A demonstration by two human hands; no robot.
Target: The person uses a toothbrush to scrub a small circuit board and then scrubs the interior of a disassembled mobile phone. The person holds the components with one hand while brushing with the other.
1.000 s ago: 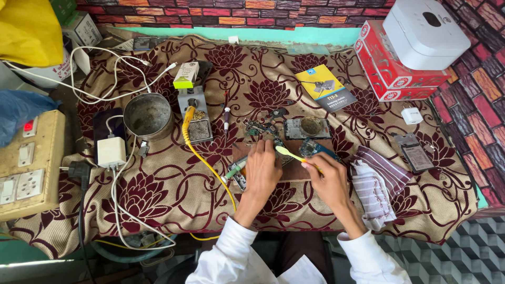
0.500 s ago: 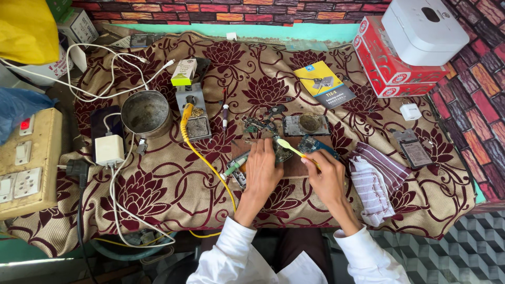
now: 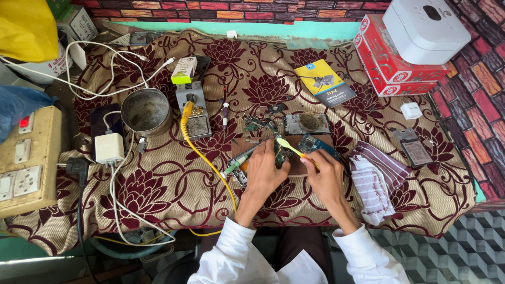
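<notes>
My left hand rests on a brown wooden board and grips a small dark circuit board lying on it. My right hand holds a pale yellow-green toothbrush, its head just above the circuit board. A green-handled tool lies under my left hand's outer edge. A blue circuit board sits behind the toothbrush. Small loose phone parts lie beyond the wooden board.
A patterned maroon cloth covers the table. A soldering iron stand with yellow cable, a metal pot, a white charger, a striped rag, a yellow-blue booklet, red boxes and a socket board surround the work spot.
My left hand has lifted its fingers back, uncovering the dark circuit board. The toothbrush head has shifted slightly over it. The view moved a little.
</notes>
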